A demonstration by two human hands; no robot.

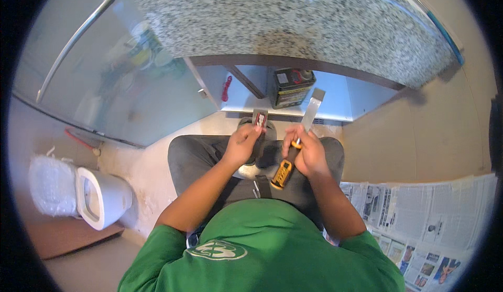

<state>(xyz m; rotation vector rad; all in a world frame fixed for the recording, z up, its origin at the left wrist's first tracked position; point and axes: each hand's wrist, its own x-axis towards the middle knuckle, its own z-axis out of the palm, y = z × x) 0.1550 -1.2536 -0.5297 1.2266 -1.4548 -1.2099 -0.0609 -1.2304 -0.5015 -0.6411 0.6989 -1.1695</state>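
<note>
My right hand [310, 153] is closed around a chisel [313, 112] with a yellow-and-black handle. Its wide, flat metal blade points up and away from me, while the handle's end hangs over my lap. In my left hand [242, 144], thumb and fingers pinch a small flat greyish piece [260, 117] with red and white on its face; I cannot make out its kind. The two hands are apart above my knees, the chisel not touching the small piece. Just beyond them, a dark rectangular tin [292, 89] stands in the low cabinet [335, 95].
A speckled granite countertop [293, 19] overhangs the cabinet, where a red cord bundle [226, 87] lies. At left are a glass door [126, 72] with a metal handle [73, 46] and a toilet [112, 195]. Newspaper sheets [435, 213] cover the floor at right.
</note>
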